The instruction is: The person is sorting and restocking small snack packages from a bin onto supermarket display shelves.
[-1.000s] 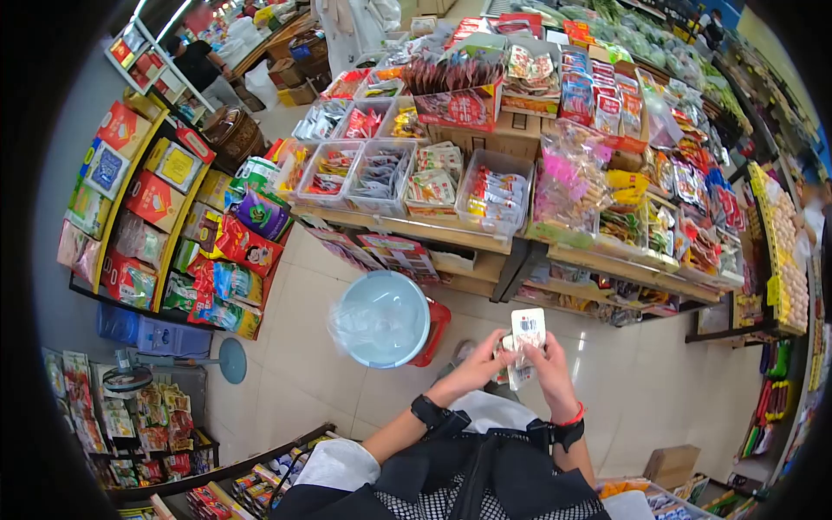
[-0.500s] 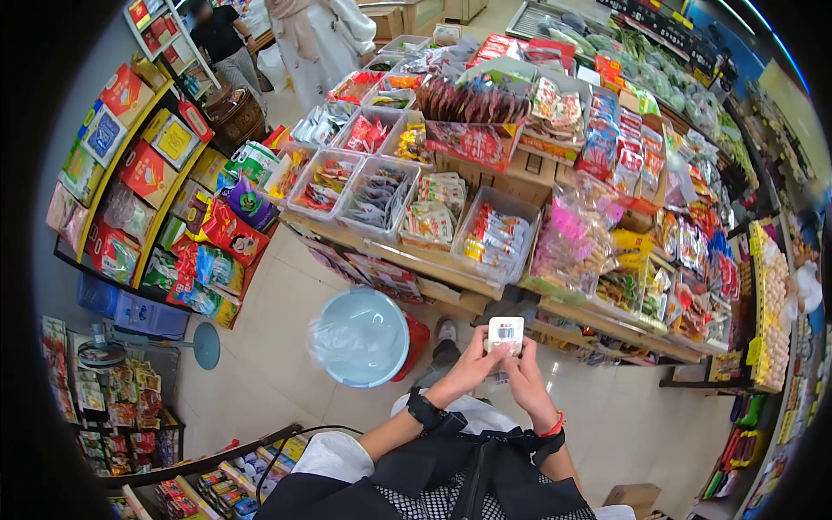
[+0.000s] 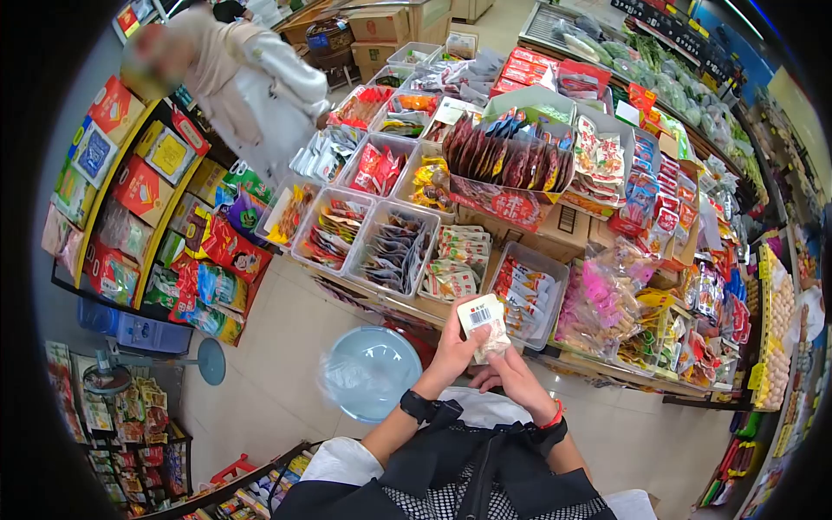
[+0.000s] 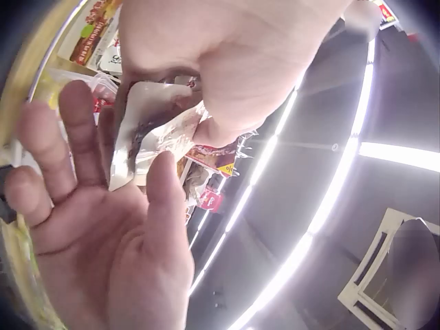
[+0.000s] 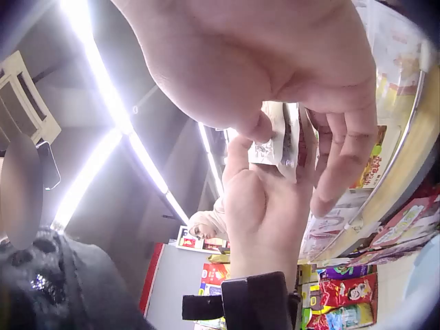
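Observation:
In the head view my left hand (image 3: 449, 357) grips small flat snack packets (image 3: 482, 317), the top one showing a white back with a barcode. Its thumb lies across the face of the top packet. Crinkled pale edges of at least two packets (image 4: 128, 141) show in the left wrist view. My right hand (image 3: 520, 382) is at their lower end, palm up, with its fingers spread and its thumb at the packet edge. Behind the hands, similar white packets (image 3: 456, 270) lie in a bin next to a clear tub of orange-and-white sachets (image 3: 525, 295).
A display table (image 3: 407, 302) bears several plastic tubs and open cartons of packets. Below it on the floor stands a light blue basin (image 3: 375, 407) with a clear plastic bag. A person in pale clothing (image 3: 264, 95) is at the back left, beside a shelf of bagged goods (image 3: 143, 186).
The packets have moved left and up toward the display table, which now appears closer. My right fingers have spread away from them. The person in pale clothing has moved left.

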Demonstrator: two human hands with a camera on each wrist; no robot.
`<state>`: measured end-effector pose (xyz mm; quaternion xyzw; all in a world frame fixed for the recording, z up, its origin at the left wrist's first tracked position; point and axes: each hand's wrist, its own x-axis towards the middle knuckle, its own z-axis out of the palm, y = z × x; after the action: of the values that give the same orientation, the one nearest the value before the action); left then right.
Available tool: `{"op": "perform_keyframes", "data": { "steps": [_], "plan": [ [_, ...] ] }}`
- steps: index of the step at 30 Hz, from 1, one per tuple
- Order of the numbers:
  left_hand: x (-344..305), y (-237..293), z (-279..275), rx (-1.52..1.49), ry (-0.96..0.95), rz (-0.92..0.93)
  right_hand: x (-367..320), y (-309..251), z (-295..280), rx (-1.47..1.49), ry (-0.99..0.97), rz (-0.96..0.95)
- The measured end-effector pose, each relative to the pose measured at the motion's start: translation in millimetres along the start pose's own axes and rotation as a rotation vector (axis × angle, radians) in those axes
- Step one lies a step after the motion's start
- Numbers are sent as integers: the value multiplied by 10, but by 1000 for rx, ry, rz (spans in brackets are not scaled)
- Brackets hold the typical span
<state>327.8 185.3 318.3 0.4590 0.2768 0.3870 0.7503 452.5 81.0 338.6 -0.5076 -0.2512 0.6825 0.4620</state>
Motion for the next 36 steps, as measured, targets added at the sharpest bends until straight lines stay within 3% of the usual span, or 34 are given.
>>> {"op": "perform_keyframes", "data": {
  "steps": [5,8,11,13,14,17,21,24,30,33,36],
  "plan": [
    [124,-57,-65,30,14,30,393,-59,-133,-20,39,-30],
    [166,-95,-86,-118,151,-6,467,-141,8,-89,80,-146],
    [267,5,-169,-207,241,15,485,-281,63,-7,111,-63],
    [316,29,-218,-225,244,106,541,-275,-3,-26,79,-63],
    [323,-42,-266,-189,162,65,576,-258,-40,-53,48,-73],
    [230,-167,-237,-189,154,-71,626,-264,2,-170,47,-100],
    [306,-240,-180,-90,203,57,718,-223,-27,-141,82,-67],
    [314,-166,-196,-116,138,-19,745,-250,-17,-122,86,-71],
    [389,0,-147,40,151,20,792,-283,-34,-120,55,-91],
    [462,-19,-148,114,186,141,817,-303,-73,-163,26,-89],
    [453,40,-212,69,122,74,810,-308,-131,-202,8,-89]
  ]
}}
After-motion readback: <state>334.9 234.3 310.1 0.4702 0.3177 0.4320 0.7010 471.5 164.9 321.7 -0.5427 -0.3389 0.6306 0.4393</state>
